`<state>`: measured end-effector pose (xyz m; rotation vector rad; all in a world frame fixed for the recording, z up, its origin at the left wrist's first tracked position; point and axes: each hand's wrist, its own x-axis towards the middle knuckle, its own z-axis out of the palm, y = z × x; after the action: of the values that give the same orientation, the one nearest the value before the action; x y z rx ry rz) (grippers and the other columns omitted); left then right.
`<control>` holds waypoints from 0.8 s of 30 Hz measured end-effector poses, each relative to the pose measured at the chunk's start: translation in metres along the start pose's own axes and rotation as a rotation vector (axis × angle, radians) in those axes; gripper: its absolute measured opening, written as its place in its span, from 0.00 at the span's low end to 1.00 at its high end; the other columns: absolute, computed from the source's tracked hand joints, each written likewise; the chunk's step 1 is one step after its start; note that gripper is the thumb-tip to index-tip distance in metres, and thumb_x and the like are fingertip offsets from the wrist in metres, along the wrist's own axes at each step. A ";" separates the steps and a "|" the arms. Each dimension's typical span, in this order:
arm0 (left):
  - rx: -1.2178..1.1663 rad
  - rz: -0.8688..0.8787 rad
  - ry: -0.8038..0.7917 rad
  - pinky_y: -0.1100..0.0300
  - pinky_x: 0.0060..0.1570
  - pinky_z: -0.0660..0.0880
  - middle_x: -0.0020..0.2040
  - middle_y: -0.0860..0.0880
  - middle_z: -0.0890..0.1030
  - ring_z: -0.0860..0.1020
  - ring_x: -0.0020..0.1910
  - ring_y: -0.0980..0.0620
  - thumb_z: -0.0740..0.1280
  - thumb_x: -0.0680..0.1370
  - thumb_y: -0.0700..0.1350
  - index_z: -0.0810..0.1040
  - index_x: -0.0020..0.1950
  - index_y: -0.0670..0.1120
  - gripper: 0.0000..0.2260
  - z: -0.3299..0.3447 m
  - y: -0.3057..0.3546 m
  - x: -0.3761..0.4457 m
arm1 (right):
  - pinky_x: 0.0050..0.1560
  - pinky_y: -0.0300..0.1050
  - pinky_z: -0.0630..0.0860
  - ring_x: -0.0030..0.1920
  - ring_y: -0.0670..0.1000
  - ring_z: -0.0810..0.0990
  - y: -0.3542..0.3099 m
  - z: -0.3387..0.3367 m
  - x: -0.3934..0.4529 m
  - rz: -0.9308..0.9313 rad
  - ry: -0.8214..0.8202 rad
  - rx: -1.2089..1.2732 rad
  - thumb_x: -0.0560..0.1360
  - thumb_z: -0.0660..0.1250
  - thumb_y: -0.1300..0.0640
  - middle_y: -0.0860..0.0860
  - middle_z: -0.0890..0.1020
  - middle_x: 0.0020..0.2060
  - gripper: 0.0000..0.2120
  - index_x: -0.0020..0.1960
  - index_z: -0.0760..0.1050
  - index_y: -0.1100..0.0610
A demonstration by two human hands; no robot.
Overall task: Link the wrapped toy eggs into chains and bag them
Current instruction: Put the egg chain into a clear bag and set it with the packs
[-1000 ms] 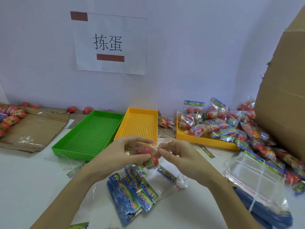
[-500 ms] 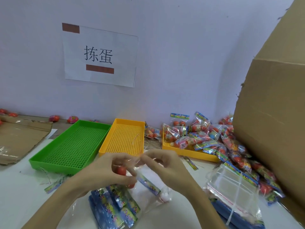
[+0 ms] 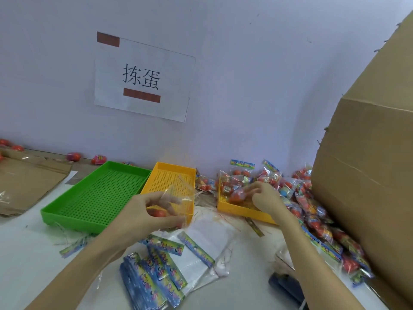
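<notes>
1. Gripping a red wrapped egg [image 3: 159,213] and clear film, our left hand [image 3: 154,211] hovers before the middle yellow tray [image 3: 172,175].
2. Right of that tray, our right hand [image 3: 264,198] reaches among bagged eggs [image 3: 237,189]; its grip is blurred, so we cannot tell.
3. We count three trays: one green [image 3: 73,206], two yellow.

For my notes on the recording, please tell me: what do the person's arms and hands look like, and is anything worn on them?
Both hands, left and right, are bare, without gloves. No ring, watch or bracelet shows on either hand or wrist. Both forearms are also bare up to the lower edge of the picture, so no sleeve is in view. The right hand is slightly blurred.
</notes>
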<state>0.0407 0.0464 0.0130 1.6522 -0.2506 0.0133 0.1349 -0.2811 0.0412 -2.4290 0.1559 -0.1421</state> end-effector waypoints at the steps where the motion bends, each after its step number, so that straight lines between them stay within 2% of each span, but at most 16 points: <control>1: 0.004 -0.002 -0.004 0.66 0.38 0.79 0.49 0.50 0.88 0.87 0.39 0.49 0.85 0.63 0.48 0.87 0.44 0.55 0.13 0.000 0.000 0.000 | 0.43 0.37 0.76 0.51 0.44 0.81 0.002 0.002 0.002 -0.015 0.002 0.169 0.79 0.55 0.73 0.49 0.85 0.51 0.19 0.51 0.77 0.51; 3: 0.006 -0.003 -0.003 0.66 0.38 0.79 0.49 0.49 0.88 0.87 0.40 0.48 0.85 0.62 0.49 0.88 0.46 0.54 0.14 0.001 -0.001 0.000 | 0.58 0.43 0.78 0.61 0.48 0.81 0.009 0.004 0.009 -0.048 0.013 0.393 0.78 0.54 0.77 0.50 0.86 0.55 0.20 0.53 0.77 0.56; 5: 0.007 -0.003 0.011 0.66 0.38 0.80 0.49 0.51 0.88 0.87 0.42 0.47 0.85 0.62 0.49 0.88 0.43 0.53 0.13 0.002 -0.003 0.001 | 0.63 0.48 0.77 0.62 0.50 0.82 0.015 0.006 0.016 -0.082 0.063 0.421 0.74 0.53 0.81 0.52 0.87 0.53 0.22 0.49 0.80 0.60; 6: 0.009 -0.005 0.012 0.66 0.39 0.80 0.50 0.51 0.88 0.87 0.43 0.46 0.85 0.62 0.50 0.87 0.42 0.53 0.12 0.002 -0.003 0.001 | 0.60 0.48 0.78 0.59 0.51 0.83 0.019 0.006 0.019 -0.092 0.096 0.399 0.72 0.53 0.81 0.52 0.88 0.48 0.23 0.44 0.80 0.60; 8: 0.011 -0.012 0.005 0.66 0.39 0.80 0.51 0.51 0.88 0.87 0.44 0.45 0.85 0.63 0.49 0.87 0.42 0.53 0.11 0.003 -0.003 0.001 | 0.43 0.45 0.78 0.44 0.54 0.83 0.025 0.005 0.026 -0.096 0.141 0.274 0.69 0.54 0.80 0.51 0.87 0.37 0.26 0.33 0.81 0.55; 10: 0.010 -0.018 -0.001 0.67 0.39 0.79 0.50 0.49 0.88 0.87 0.43 0.45 0.84 0.64 0.48 0.87 0.42 0.53 0.11 0.003 -0.004 0.001 | 0.32 0.42 0.73 0.31 0.52 0.75 0.029 0.004 0.031 -0.094 0.148 0.029 0.68 0.55 0.78 0.50 0.84 0.32 0.27 0.30 0.83 0.52; 11: 0.010 -0.019 -0.005 0.67 0.38 0.79 0.49 0.48 0.88 0.87 0.41 0.46 0.84 0.64 0.48 0.87 0.42 0.53 0.11 0.003 -0.003 0.001 | 0.32 0.41 0.74 0.31 0.51 0.74 0.032 0.005 0.035 -0.087 0.140 -0.116 0.70 0.56 0.77 0.49 0.83 0.35 0.27 0.33 0.85 0.52; 13: 0.012 -0.019 -0.011 0.67 0.38 0.78 0.48 0.47 0.88 0.85 0.39 0.49 0.84 0.64 0.48 0.87 0.44 0.53 0.12 0.003 -0.003 0.001 | 0.41 0.42 0.78 0.42 0.54 0.80 0.034 0.009 0.041 -0.075 0.109 -0.346 0.75 0.59 0.75 0.52 0.82 0.46 0.21 0.47 0.87 0.58; 15: 0.018 -0.018 -0.011 0.67 0.38 0.78 0.47 0.46 0.88 0.85 0.38 0.50 0.84 0.64 0.48 0.87 0.43 0.53 0.11 0.004 -0.003 0.000 | 0.50 0.49 0.81 0.50 0.58 0.81 0.037 0.012 0.043 -0.074 0.101 -0.516 0.77 0.62 0.72 0.57 0.83 0.52 0.15 0.57 0.82 0.61; 19: 0.017 -0.017 -0.002 0.66 0.39 0.79 0.50 0.48 0.88 0.86 0.40 0.48 0.84 0.65 0.46 0.87 0.41 0.53 0.09 0.005 -0.004 0.001 | 0.47 0.48 0.75 0.53 0.59 0.77 0.043 0.018 0.044 -0.139 0.239 -0.641 0.79 0.62 0.70 0.57 0.77 0.56 0.10 0.57 0.76 0.61; 22: 0.029 -0.013 0.001 0.65 0.40 0.80 0.50 0.48 0.88 0.87 0.43 0.46 0.84 0.65 0.47 0.87 0.42 0.52 0.10 0.005 -0.007 0.003 | 0.50 0.48 0.75 0.58 0.60 0.77 0.045 0.019 0.049 -0.115 0.215 -0.670 0.80 0.65 0.67 0.58 0.76 0.59 0.13 0.63 0.74 0.60; 24: 0.032 -0.011 0.004 0.63 0.42 0.82 0.50 0.49 0.88 0.87 0.45 0.46 0.84 0.64 0.50 0.87 0.45 0.53 0.12 0.006 -0.009 0.003 | 0.48 0.46 0.73 0.57 0.59 0.78 0.044 0.017 0.051 -0.105 0.190 -0.682 0.79 0.64 0.68 0.58 0.79 0.58 0.14 0.63 0.75 0.59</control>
<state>0.0447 0.0408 0.0043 1.6854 -0.2395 0.0125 0.1846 -0.3112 0.0025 -3.1028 0.1835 -0.4268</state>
